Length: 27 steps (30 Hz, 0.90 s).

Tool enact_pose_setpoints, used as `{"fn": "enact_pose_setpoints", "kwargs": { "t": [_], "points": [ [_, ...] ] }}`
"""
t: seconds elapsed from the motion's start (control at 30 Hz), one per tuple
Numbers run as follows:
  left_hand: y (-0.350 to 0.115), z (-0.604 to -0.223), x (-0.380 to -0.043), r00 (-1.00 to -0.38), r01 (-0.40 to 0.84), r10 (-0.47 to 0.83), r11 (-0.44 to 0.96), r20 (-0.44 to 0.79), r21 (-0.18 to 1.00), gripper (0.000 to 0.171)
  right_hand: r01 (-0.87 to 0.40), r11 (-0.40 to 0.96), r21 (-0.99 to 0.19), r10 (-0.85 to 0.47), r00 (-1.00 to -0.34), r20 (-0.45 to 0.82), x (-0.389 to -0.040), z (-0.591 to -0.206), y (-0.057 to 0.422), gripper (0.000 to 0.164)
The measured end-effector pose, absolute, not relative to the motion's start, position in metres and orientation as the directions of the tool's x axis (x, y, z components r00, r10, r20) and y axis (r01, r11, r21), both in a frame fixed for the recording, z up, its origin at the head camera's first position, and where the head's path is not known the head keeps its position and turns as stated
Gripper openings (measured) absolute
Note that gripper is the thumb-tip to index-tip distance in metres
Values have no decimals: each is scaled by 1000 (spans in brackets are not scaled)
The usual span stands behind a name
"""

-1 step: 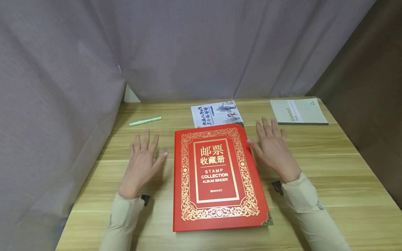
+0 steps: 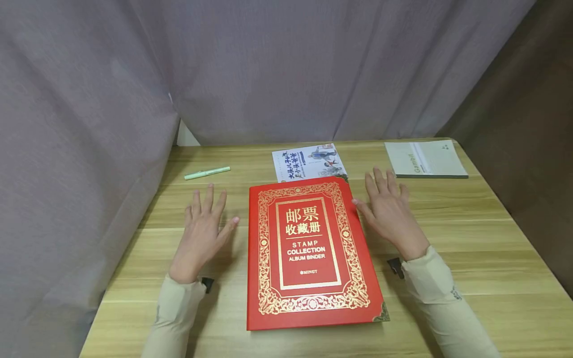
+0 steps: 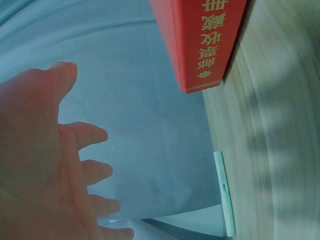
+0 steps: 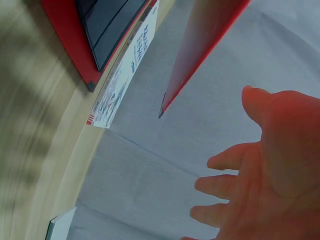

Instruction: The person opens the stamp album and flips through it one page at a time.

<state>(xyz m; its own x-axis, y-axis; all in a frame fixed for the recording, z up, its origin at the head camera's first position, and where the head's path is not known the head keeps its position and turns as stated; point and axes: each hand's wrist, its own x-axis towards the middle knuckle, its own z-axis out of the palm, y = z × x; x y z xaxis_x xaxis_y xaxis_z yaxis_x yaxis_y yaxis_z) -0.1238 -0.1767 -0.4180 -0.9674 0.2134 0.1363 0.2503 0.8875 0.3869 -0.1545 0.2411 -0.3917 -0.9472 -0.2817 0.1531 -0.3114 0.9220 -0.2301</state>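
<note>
A thick red stamp album [image 2: 309, 258] with gold lettering lies on the wooden table between the hands. In the right wrist view its front cover [image 4: 200, 55] stands raised at the free edge, above dark pages [image 4: 107, 30]. Left of the album hovers the left hand [image 2: 200, 238], fingers straight and spread, holding nothing; the left wrist view shows the album's spine [image 3: 210, 50] apart from it. On the other side, the right hand [image 2: 388, 214] also has spread fingers and an empty palm. Its thumb tip appears close to the album's right edge in the head view.
A white booklet [image 2: 304, 161] with a cartoon cover lies partly under the album's far edge. To the back left is a pale green pen [image 2: 207, 173]. A grey-green notebook [image 2: 425, 159] lies at the back right. Grey curtains [image 2: 268, 69] surround the table [image 2: 483, 248].
</note>
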Motion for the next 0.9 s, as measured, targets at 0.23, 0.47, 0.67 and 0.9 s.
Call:
{"fn": "enact_pose_setpoints", "kwargs": {
  "t": [0.23, 0.47, 0.67, 0.9],
  "points": [
    [-175, -421, -123, -966, 257, 222, 882, 130, 396, 78, -275, 894, -354, -281, -959, 37, -151, -389, 236, 80],
    [-168, -424, -118, -960, 278, 243, 877, 138, 392, 78, -218, 823, -524, -277, -960, -36, -146, -391, 230, 77],
    [-161, -422, -111, -958, 285, 263, 865, 110, 413, 79, -150, 792, -592, -246, -965, -84, -146, -394, 227, 72],
    [-152, -420, -104, -951, 307, 289, 846, 109, 436, 79, -143, 757, -638, -258, -962, -90, -146, -391, 226, 57]
  ]
}}
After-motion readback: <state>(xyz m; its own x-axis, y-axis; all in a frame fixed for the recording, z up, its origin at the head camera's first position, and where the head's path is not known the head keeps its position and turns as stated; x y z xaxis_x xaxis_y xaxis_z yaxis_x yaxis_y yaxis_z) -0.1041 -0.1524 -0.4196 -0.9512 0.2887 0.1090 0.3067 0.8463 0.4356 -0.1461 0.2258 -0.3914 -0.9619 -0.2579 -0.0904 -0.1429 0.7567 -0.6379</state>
